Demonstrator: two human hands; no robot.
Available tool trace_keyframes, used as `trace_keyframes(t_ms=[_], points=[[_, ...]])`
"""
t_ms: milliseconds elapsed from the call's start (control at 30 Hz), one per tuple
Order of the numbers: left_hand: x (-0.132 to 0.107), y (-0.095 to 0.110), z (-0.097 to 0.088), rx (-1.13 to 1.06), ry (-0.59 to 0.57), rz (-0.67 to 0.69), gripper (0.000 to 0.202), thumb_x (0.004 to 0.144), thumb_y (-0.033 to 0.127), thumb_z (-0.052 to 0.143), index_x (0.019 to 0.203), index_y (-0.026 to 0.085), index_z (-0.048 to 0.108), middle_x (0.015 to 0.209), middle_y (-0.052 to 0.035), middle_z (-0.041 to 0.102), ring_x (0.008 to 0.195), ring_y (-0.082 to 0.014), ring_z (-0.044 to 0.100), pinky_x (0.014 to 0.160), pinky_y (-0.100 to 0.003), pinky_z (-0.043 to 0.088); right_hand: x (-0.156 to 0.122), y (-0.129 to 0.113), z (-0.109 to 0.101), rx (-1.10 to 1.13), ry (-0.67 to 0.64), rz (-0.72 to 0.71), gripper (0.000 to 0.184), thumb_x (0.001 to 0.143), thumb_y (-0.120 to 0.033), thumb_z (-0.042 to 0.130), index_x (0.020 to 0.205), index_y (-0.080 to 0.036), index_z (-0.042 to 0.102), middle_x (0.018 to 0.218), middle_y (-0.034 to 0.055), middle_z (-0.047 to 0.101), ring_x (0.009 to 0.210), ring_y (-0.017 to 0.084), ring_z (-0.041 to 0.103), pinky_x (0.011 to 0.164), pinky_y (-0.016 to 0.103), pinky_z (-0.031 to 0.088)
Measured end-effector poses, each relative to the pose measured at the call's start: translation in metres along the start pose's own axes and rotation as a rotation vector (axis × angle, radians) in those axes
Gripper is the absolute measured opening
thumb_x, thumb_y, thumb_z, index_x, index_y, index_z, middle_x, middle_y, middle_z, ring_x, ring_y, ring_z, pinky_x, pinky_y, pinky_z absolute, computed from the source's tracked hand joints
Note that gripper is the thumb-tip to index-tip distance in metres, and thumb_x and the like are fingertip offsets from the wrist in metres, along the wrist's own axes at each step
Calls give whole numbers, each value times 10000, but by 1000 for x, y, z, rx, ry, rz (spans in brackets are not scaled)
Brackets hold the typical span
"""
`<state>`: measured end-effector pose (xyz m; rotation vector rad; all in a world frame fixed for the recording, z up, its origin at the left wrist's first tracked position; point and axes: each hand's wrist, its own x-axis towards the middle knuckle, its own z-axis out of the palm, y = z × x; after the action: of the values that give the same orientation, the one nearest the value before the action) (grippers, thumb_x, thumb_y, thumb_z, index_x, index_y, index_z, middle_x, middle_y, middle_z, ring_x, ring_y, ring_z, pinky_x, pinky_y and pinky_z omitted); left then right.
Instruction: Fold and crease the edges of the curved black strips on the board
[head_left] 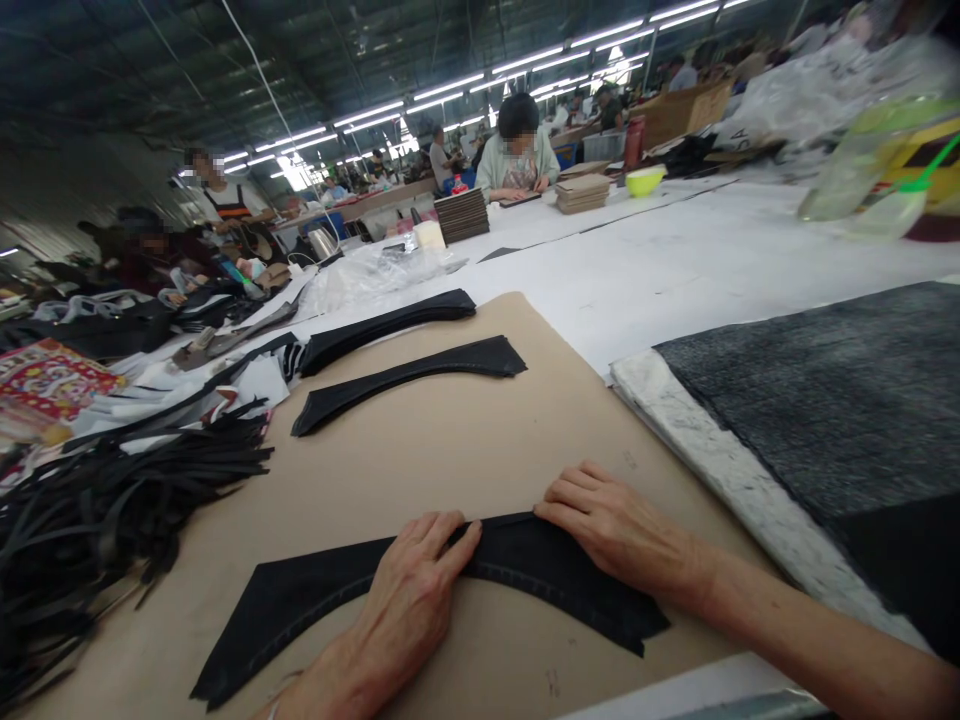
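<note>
A black curved fabric piece lies on a brown cardboard sheet right in front of me. My left hand rests flat on its middle, fingers stretched out along the upper edge. My right hand presses flat on the piece's top edge just to the right, fingers pointing left. Neither hand holds anything. Two more black curved pieces lie farther up the cardboard.
A heap of thin black strips lies at the left. A dark grey felt slab on a white board sits at the right. Stacks of brown sheets, a green bowl and several seated people are at the far end.
</note>
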<state>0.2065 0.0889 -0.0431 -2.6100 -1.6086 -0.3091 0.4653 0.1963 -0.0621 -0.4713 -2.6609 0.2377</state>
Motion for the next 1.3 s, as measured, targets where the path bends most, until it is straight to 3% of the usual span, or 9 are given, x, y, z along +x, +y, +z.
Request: trace_keyframes(t_ms=[167, 367, 533, 700, 867, 967, 1300], points=[[4, 1, 1, -11, -77, 39, 392, 889, 29, 401, 1243, 119, 544, 1008, -88, 622, 903, -218, 540, 830, -361, 499, -6, 2, -3, -1, -11, 4, 266, 881, -3, 489, 1051, -152, 629, 925, 55, 603, 837, 192, 521, 770, 342, 357], [16, 7, -6, 124, -171, 94, 581, 875, 11, 418, 1407, 245, 407, 937, -42, 600, 814, -193, 529, 766, -329, 490, -10, 4, -5, -38, -29, -8, 213, 903, -45, 520, 1051, -161, 621, 918, 46, 601, 832, 189, 518, 774, 341, 347], [24, 14, -7, 138, -169, 59, 558, 847, 8, 436, 1354, 237, 472, 1012, -70, 591, 874, -213, 547, 780, -349, 495, -15, 6, -7, -93, -11, -13, 240, 898, -25, 500, 1070, -149, 613, 880, 42, 592, 811, 198, 501, 759, 347, 330], [31, 21, 3, 26, -113, 107, 398, 853, -20, 396, 1182, 127, 563, 1089, -96, 606, 942, -209, 553, 867, -342, 486, -20, 7, -9, -113, -37, -13, 212, 907, -56, 536, 1088, -141, 605, 921, 50, 606, 843, 212, 506, 784, 367, 350], [42, 28, 5, 96, -151, 158, 526, 874, 9, 414, 1375, 169, 426, 998, -66, 618, 860, -216, 551, 794, -354, 498, -27, 6, -12, -69, -7, 17, 196, 921, -77, 554, 1100, -135, 613, 951, 55, 624, 883, 207, 531, 845, 368, 383], [47, 31, 3, 142, -197, 152, 535, 875, 19, 426, 1384, 183, 431, 1012, -72, 614, 864, -218, 552, 786, -357, 500, -29, 4, -14, -31, 19, 50, 208, 934, -70, 525, 1107, -136, 619, 995, 66, 638, 912, 202, 550, 882, 372, 391], [50, 37, -4, 196, -292, 110, 525, 899, 59, 444, 1401, 214, 423, 1073, -75, 614, 924, -215, 564, 836, -353, 494, -49, 2, -25, -114, 50, 162, 536, 805, 64, 341, 1225, -156, 590, 1264, 69, 598, 1172, 202, 510, 1051, 439, 303]])
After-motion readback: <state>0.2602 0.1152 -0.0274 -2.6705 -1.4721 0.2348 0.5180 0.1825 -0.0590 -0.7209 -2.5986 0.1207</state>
